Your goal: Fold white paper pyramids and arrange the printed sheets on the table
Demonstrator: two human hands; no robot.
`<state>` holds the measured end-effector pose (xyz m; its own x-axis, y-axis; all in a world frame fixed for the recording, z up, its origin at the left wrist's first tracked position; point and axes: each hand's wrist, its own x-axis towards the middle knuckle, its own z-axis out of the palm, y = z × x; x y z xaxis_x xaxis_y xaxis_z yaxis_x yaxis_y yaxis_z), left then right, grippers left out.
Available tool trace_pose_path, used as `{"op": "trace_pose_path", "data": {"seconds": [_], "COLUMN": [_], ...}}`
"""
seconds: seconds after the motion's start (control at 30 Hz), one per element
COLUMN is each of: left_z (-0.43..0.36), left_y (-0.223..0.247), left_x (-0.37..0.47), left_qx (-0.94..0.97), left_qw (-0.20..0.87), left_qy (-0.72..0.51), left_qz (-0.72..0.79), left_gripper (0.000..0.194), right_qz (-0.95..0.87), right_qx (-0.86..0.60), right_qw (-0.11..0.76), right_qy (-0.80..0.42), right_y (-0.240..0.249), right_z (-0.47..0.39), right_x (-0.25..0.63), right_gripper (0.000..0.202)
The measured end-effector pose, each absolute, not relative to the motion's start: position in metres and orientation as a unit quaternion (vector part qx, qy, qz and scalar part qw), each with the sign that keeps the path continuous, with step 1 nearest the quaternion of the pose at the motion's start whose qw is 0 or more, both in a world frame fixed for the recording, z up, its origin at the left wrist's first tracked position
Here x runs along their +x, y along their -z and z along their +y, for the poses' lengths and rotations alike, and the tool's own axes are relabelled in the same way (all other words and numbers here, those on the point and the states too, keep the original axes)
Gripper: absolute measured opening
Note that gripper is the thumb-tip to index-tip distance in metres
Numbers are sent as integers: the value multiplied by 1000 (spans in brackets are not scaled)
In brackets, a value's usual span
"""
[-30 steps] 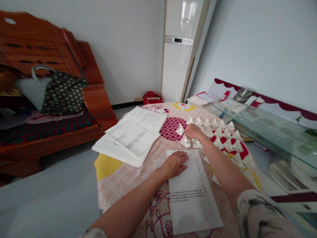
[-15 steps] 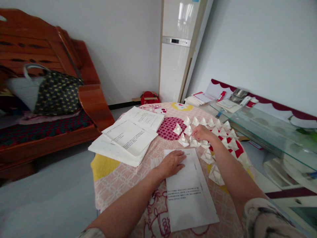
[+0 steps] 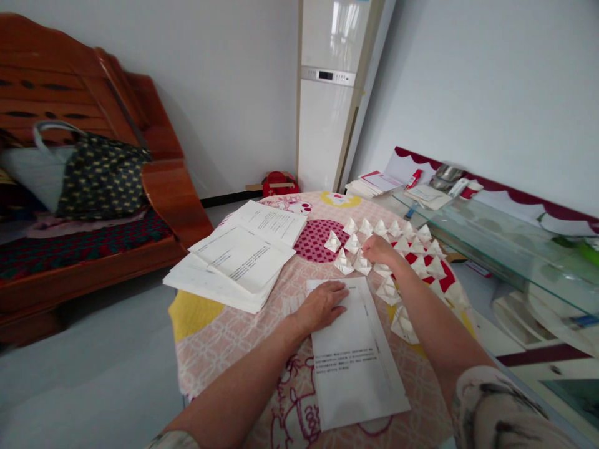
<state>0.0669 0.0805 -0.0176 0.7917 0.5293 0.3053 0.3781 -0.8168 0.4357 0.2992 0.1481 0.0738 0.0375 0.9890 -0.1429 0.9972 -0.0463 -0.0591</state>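
Folded paper triangles (image 3: pixel 349 246) lay in rows at about 1 o'clock on the bench (image 3: pixel 219 330). Right hand (image 3: pixel 377 249) rested among them, grip bunched on one, though hard to tell. Left hand (image 3: pixel 322 305) pressed flat, grip spread, on paper sheet (image 3: pixel 355 362). Looked like setting down a finished piece. Next probably folding that sheet. Paper stack (image 3: pixel 234 262) at 10 o'clock.

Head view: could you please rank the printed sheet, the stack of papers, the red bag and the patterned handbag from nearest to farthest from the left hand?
1. Printed sheet, under the left hand.
2. Stack of papers, to its left.
3. Red bag, on the floor by the wall.
4. Patterned handbag, on the bench far left.
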Motion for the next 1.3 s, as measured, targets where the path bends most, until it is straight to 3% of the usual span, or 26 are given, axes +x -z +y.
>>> {"op": "trace_pose_path", "data": {"seconds": [0.47, 0.77, 1.07, 1.3], "left_z": [79, 85, 85, 97], "left_y": [18, 19, 26, 7], "left_x": [67, 62, 63, 40], "left_qx": [928, 906, 906, 864], "left_qw": [185, 198, 204, 135], "left_qy": [-216, -263, -251, -305], "left_qz": [242, 267, 271, 376], "left_gripper": [43, 40, 38, 37], "right_qz": [672, 740, 717, 653], "right_qx": [738, 657, 668, 729], "right_qw": [41, -134, -134, -173], "right_qy": [47, 54, 144, 115], "right_y": [-90, -104, -49, -4], "right_z": [137, 78, 15, -4], "right_x": [289, 263, 228, 216], "right_gripper": [20, 24, 23, 22]}}
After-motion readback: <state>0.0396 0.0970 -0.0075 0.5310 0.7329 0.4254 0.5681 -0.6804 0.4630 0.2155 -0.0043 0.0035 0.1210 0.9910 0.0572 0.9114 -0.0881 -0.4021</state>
